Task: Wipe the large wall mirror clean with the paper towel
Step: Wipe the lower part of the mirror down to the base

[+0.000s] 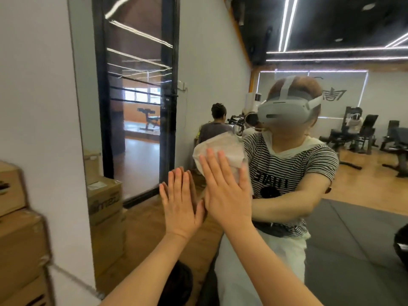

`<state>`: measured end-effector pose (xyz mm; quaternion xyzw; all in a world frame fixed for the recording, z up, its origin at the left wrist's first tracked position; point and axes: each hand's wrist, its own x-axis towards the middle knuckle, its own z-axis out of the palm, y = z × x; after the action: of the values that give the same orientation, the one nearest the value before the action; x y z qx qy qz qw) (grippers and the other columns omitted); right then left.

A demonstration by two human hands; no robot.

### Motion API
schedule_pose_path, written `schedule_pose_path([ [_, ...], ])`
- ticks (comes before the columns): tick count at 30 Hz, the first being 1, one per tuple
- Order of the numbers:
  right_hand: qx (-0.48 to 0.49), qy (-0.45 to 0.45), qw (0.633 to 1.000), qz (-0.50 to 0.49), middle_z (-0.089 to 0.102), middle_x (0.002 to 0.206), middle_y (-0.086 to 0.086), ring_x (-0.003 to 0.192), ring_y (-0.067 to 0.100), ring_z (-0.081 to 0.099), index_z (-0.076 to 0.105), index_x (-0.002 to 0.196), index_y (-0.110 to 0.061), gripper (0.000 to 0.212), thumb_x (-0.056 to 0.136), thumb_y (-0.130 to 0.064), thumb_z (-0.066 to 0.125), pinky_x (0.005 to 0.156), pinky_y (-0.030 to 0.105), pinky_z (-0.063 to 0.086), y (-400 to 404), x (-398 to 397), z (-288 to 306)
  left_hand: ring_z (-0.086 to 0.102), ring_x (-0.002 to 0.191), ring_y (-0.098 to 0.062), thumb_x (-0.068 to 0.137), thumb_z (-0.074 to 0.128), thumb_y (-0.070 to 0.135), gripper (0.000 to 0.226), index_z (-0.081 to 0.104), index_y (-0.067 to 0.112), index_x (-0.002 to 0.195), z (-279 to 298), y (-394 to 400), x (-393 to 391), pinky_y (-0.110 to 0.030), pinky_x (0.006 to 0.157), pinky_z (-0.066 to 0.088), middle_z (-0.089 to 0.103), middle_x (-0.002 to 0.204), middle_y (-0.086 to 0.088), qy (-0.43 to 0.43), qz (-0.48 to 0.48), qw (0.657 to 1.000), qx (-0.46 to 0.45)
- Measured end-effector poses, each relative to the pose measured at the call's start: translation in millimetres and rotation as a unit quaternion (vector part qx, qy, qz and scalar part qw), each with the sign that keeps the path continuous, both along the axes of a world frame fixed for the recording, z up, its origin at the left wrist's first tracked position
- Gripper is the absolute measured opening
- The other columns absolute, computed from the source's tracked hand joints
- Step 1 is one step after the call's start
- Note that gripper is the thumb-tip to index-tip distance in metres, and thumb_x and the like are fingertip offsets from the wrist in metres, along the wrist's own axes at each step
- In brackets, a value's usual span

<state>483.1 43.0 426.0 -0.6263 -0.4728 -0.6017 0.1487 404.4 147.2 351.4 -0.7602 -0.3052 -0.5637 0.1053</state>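
Paper towel (220, 150) lies flat under right hand's (225, 191) straight fingers, pressed against mirror (220, 74).

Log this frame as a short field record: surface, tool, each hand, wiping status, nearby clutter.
surface: wall mirror, reflecting a gym room
tool: paper towel, flat on the glass
right hand: open, fingers straight, pressing the towel to the mirror
left hand: open, palm flat on the glass beside the right, no towel
status: wiping under way; whether the glass is clean cannot be told
clutter: cardboard boxes stacked at left
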Motion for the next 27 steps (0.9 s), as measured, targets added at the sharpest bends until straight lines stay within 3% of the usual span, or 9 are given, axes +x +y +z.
schedule_pose_path([
  [4,-0.006,0.012,1.000,0.011,0.020,0.159,0.006,0.146,0.023,0.016,0.026,0.152,-0.014,0.061,0.092,-0.026,0.030,0.117,0.052,0.000,-0.8,-1.4,0.3,-0.005,0.150,-0.021,0.100,0.013,0.050,0.067,-0.012,0.020,0.154,0.5,-2.1,-1.7,-0.050,0.118,0.004,-0.016,0.162,0.001,0.003,-0.013,1.000,-0.024],
  [12,-0.018,0.015,1.000,0.005,0.021,0.160,0.008,0.147,0.023,0.014,0.018,0.154,-0.014,0.062,0.093,-0.026,0.018,0.117,0.052,-0.006,1.7,0.1,-3.1,-0.006,0.149,-0.014,0.100,0.012,0.054,0.066,-0.015,0.026,0.153,7.4,-13.9,-7.7,-0.042,0.120,0.000,-0.016,0.161,0.008,0.003,-0.019,1.000,-0.024],
  [17,-0.031,0.019,0.999,0.013,0.014,0.162,0.010,0.149,0.025,0.010,0.009,0.154,-0.012,0.064,0.093,-0.025,0.017,0.117,0.053,-0.012,0.4,1.4,-4.8,0.002,0.149,-0.016,0.095,0.034,0.049,0.075,-0.003,0.022,0.155,11.0,-17.1,-24.6,-0.035,0.122,0.000,0.005,0.160,-0.003,0.041,-0.007,0.999,-0.034],
  [20,-0.039,0.027,0.999,0.025,0.015,0.161,0.011,0.149,0.027,0.014,0.011,0.154,-0.011,0.066,0.090,-0.024,0.020,0.116,0.053,-0.016,-0.6,0.7,-3.2,0.003,0.149,-0.018,0.092,0.038,0.048,0.077,0.000,0.024,0.154,14.1,-14.6,-39.5,-0.047,0.118,0.005,0.007,0.161,-0.006,0.100,-0.002,0.994,-0.034],
  [23,-0.043,0.023,0.999,0.024,0.017,0.161,0.011,0.148,0.027,0.017,0.011,0.154,-0.010,0.069,0.090,-0.028,0.028,0.116,0.053,-0.017,-1.2,0.6,-2.0,-0.002,0.150,-0.016,0.092,0.038,0.050,0.075,0.005,0.025,0.154,18.1,-12.6,-51.5,-0.049,0.116,0.005,0.006,0.162,-0.003,0.150,0.006,0.988,-0.036],
  [27,-0.059,0.021,0.998,0.023,0.019,0.160,0.012,0.147,0.028,0.019,0.019,0.153,-0.009,0.088,0.084,-0.041,0.061,0.116,0.052,-0.015,-5.2,1.5,0.3,-0.005,0.149,-0.013,0.094,0.033,0.053,0.073,-0.003,0.032,0.153,23.0,-15.7,-60.0,-0.044,0.116,-0.006,0.000,0.162,0.001,0.192,0.019,0.980,-0.043],
])
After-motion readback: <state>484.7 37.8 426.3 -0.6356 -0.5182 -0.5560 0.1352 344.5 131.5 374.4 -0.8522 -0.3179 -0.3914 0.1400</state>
